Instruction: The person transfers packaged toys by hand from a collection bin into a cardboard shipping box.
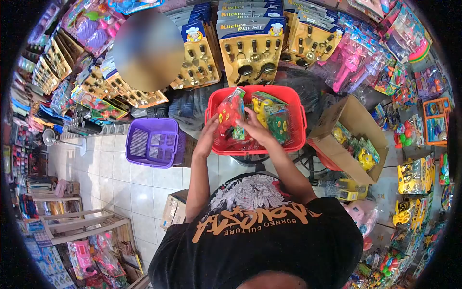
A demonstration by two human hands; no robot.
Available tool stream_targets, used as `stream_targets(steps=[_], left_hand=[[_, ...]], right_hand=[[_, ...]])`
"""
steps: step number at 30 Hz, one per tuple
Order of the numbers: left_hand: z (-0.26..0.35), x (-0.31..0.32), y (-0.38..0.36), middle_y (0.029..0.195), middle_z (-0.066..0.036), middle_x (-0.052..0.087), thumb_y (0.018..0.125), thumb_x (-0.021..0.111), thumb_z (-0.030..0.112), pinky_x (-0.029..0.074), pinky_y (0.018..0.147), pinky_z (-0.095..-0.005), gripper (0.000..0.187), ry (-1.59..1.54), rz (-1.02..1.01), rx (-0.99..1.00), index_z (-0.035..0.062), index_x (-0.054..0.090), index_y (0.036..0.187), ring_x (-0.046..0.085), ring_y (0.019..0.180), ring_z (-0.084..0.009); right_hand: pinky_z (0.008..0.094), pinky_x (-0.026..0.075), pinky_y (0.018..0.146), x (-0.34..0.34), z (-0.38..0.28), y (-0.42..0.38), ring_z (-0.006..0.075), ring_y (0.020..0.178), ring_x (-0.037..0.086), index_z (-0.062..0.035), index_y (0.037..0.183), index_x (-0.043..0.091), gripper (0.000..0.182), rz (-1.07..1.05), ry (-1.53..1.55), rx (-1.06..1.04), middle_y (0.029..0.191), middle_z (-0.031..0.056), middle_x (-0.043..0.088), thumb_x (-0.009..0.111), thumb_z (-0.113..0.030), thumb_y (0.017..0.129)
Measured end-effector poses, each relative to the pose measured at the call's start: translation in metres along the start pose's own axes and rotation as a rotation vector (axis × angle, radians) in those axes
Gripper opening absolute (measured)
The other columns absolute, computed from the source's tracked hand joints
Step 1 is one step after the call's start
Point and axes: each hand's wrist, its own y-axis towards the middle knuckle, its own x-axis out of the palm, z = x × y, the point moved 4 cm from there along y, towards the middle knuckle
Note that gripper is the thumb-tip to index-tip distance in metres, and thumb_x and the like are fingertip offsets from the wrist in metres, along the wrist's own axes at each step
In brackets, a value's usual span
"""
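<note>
A red plastic basket (pixel 301 120) sits in front of me, just beyond my chest. Above its left half, a clear-bagged red toy (pixel 230 113) with yellow round marks stands tilted between my hands. My left hand (pixel 210 132) grips its left side, and my right hand (pixel 255 127) has its fingers on the right edge. Beside it in the basket lie a bagged yellow toy (pixel 260 107) and a bagged green toy (pixel 277 126). The exact shape of the toys is blurred by the shiny wrapping.
A purple basket (pixel 175 137) stands to the left. At right, an open cardboard box (pixel 344 118) holds several bagged yellow toys. Kitchen play set cards (pixel 251 48) hang ahead, while packaged toys line both sides. A low wooden rack (pixel 82 231) is at lower left.
</note>
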Motion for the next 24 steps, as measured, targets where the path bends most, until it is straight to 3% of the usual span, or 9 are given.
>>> stream_targets(steps=[6, 11, 13, 15, 16, 20, 22, 23, 24], left_hand=[[-0.006, 0.027, 0.000, 0.145, -0.016, 0.018, 0.093, 0.039, 0.039, 0.015, 0.108, -0.0330, 0.052, 0.381, 0.067, -0.022, 0.0051, 0.040, 0.132, 0.018, 0.134, -0.0228], [-0.014, 0.023, -0.002, 0.142, -0.014, 0.026, 0.094, 0.032, 0.042, 0.019, 0.106, -0.0332, 0.052, 0.300, 0.065, -0.056, 0.0055, 0.042, 0.131, 0.021, 0.133, -0.0230], [-0.017, 0.015, 0.000, 0.141, -0.013, 0.030, 0.094, 0.028, 0.046, 0.022, 0.105, -0.0342, 0.056, 0.364, 0.057, -0.065, 0.0063, 0.043, 0.130, 0.022, 0.133, -0.0228], [-0.012, 0.015, 0.003, 0.137, -0.012, 0.036, 0.095, 0.028, 0.044, 0.024, 0.104, -0.0330, 0.055, 0.217, -0.013, -0.066, 0.0034, 0.045, 0.128, 0.029, 0.129, -0.0229], [-0.010, 0.012, 0.002, 0.133, -0.010, 0.041, 0.095, 0.030, 0.041, 0.025, 0.103, -0.0319, 0.053, 0.281, 0.066, -0.056, 0.0017, 0.042, 0.129, 0.033, 0.126, -0.0226], [-0.015, 0.009, 0.006, 0.135, -0.011, 0.038, 0.095, 0.033, 0.036, 0.025, 0.103, -0.0324, 0.051, 0.138, 0.141, -0.075, 0.0014, 0.036, 0.133, 0.033, 0.126, -0.0225], [-0.014, 0.008, 0.004, 0.127, -0.011, 0.045, 0.093, 0.043, 0.031, 0.028, 0.100, -0.0276, 0.048, 0.179, 0.222, -0.050, -0.0002, 0.037, 0.130, 0.040, 0.119, -0.0174], [-0.015, 0.008, 0.004, 0.127, -0.011, 0.045, 0.093, 0.043, 0.031, 0.028, 0.100, -0.0276, 0.048, 0.180, 0.220, -0.053, -0.0002, 0.037, 0.130, 0.040, 0.119, -0.0174], [-0.014, 0.009, 0.006, 0.128, -0.012, 0.043, 0.092, 0.045, 0.031, 0.028, 0.100, -0.0280, 0.052, 0.134, 0.177, 0.004, 0.0001, 0.034, 0.132, 0.039, 0.119, -0.0184]], right_hand=[[0.0364, 0.022, 0.106, 0.014, -0.003, -0.004, 0.0288, 0.132, 0.021, -0.0037, 0.139, 0.016, 0.096, 0.077, -0.056, -0.009, 0.142, 0.0203, 0.021, 0.067, -0.051, 0.073], [0.0370, 0.025, 0.105, 0.013, 0.000, -0.005, 0.0294, 0.131, 0.024, -0.0026, 0.139, 0.017, 0.095, 0.151, -0.110, -0.116, 0.141, 0.0215, 0.023, 0.066, -0.051, 0.074], [0.0375, 0.026, 0.104, 0.012, -0.009, -0.008, 0.0309, 0.130, 0.027, -0.0021, 0.137, 0.025, 0.085, 0.145, -0.120, -0.054, 0.139, 0.0216, 0.030, 0.064, -0.048, 0.077], [0.0373, 0.028, 0.103, 0.011, -0.005, -0.005, 0.0313, 0.127, 0.032, -0.0015, 0.134, 0.032, 0.078, 0.125, -0.087, -0.062, 0.134, 0.0214, 0.035, 0.062, -0.046, 0.078], [0.0371, 0.030, 0.101, 0.011, -0.003, -0.003, 0.0318, 0.124, 0.036, -0.0008, 0.131, 0.038, 0.071, 0.114, -0.057, -0.076, 0.130, 0.0213, 0.041, 0.061, -0.044, 0.080], [0.0354, 0.031, 0.100, 0.009, -0.006, -0.004, 0.0274, 0.122, 0.040, -0.0051, 0.127, 0.046, 0.052, 0.193, -0.294, -0.178, 0.129, 0.0230, 0.043, 0.056, -0.035, 0.086], [0.0307, 0.037, 0.093, 0.002, -0.021, -0.012, 0.0220, 0.111, 0.050, -0.0054, 0.123, 0.051, 0.043, 0.329, -0.708, -0.341, 0.121, 0.0214, 0.052, 0.050, -0.031, 0.089], [0.0307, 0.037, 0.093, 0.001, -0.026, -0.013, 0.0220, 0.111, 0.050, -0.0054, 0.123, 0.051, 0.043, 0.330, -0.707, -0.338, 0.121, 0.0214, 0.052, 0.050, -0.031, 0.089], [0.0302, 0.041, 0.080, -0.002, -0.029, -0.013, 0.0203, 0.090, 0.052, -0.0067, 0.120, 0.054, 0.038, 0.286, -0.447, -0.285, 0.109, 0.0194, 0.056, 0.050, -0.030, 0.089]])
